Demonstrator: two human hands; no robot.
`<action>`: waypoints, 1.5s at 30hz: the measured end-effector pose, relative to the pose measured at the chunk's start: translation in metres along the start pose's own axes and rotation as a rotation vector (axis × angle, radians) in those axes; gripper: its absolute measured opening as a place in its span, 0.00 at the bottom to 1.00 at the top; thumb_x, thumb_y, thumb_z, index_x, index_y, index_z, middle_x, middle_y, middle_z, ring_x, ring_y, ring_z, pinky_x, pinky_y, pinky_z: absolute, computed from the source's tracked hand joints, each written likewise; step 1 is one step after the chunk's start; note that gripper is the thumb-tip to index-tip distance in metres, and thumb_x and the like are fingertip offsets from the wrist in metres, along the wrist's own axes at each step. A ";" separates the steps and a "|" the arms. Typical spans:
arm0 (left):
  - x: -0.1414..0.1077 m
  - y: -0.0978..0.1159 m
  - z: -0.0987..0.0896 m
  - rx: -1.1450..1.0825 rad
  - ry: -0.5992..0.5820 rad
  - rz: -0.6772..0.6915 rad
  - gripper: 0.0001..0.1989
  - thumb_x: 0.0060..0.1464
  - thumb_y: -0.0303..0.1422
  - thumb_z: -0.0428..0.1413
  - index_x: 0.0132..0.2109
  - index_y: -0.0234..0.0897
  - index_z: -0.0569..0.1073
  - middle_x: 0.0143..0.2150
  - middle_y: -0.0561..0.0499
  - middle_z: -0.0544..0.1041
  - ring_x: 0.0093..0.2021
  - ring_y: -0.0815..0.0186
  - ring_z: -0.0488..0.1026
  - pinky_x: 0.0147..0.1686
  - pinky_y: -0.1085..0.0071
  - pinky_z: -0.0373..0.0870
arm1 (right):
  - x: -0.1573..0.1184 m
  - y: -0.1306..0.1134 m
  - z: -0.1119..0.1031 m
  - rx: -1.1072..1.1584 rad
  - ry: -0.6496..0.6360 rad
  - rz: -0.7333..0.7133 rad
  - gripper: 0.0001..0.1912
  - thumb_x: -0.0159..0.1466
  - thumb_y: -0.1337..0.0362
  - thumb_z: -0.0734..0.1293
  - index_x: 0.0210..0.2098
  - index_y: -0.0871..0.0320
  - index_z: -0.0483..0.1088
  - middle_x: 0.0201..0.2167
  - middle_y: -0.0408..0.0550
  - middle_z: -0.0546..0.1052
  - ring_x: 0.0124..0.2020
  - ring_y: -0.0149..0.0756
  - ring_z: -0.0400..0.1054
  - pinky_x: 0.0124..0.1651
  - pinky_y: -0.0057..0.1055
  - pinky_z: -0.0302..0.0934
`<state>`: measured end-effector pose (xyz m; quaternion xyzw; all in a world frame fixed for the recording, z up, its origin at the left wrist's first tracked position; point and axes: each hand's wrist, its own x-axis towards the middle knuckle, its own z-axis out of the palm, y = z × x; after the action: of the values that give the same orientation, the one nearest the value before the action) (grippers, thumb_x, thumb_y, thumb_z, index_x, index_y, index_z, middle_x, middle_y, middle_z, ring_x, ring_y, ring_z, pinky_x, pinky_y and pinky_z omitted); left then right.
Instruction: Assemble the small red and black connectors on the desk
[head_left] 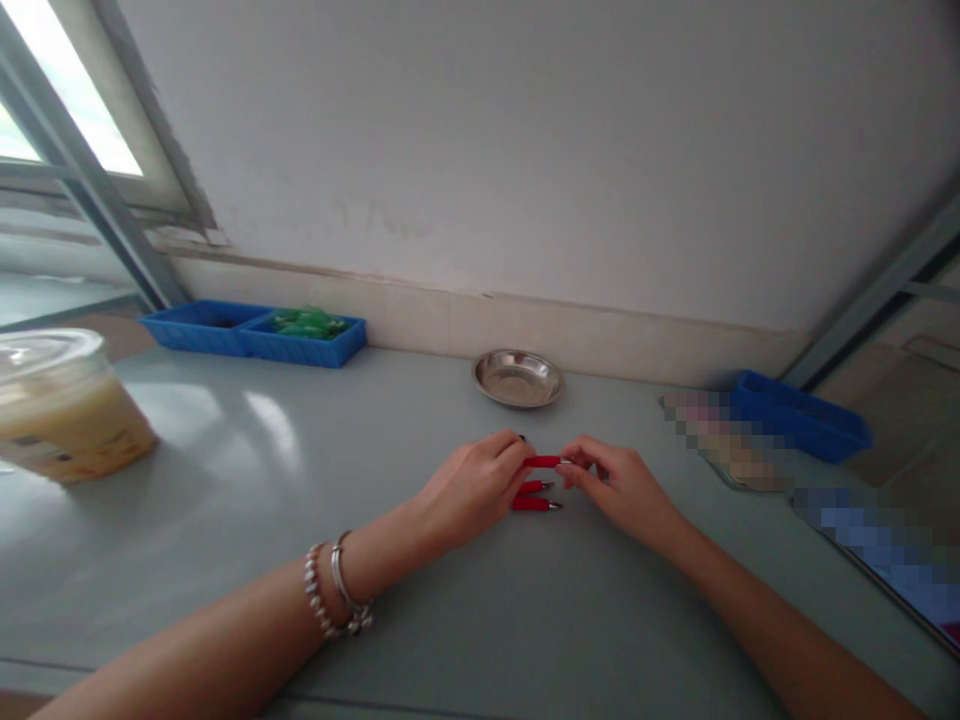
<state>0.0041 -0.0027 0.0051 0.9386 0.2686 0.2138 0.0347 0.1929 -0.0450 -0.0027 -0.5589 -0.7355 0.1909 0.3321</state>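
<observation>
Between my two hands a red pen [543,462] is held level just above the table. My left hand [474,490] is closed round its barrel, and bracelets hang at that wrist. The fingertips of my right hand [609,482] pinch the pen's silver tip end. Below it, two more red pens lie side by side on the table: an upper pen [534,487] and a lower pen [535,505]. Their silver tips point right, and their left ends are hidden behind my left hand.
Beyond my hands a round metal dish [517,378] sits near the wall. A blue divided tray [300,345] with green pieces stands back left, a lidded cup [71,420] at far left. To the right are another blue tray [802,415] and blurred flat items [727,445] on the grey table [480,640].
</observation>
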 end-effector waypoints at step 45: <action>-0.001 -0.001 0.001 -0.015 -0.012 0.003 0.10 0.53 0.24 0.46 0.42 0.33 0.68 0.38 0.46 0.71 0.37 0.64 0.71 0.37 0.69 0.68 | -0.002 0.001 0.000 -0.235 0.021 -0.139 0.09 0.61 0.60 0.59 0.30 0.57 0.66 0.28 0.45 0.72 0.31 0.34 0.65 0.34 0.29 0.57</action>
<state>0.0035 -0.0018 0.0033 0.9399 0.2655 0.2102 0.0429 0.1935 -0.0465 -0.0039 -0.5437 -0.7861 0.0744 0.2844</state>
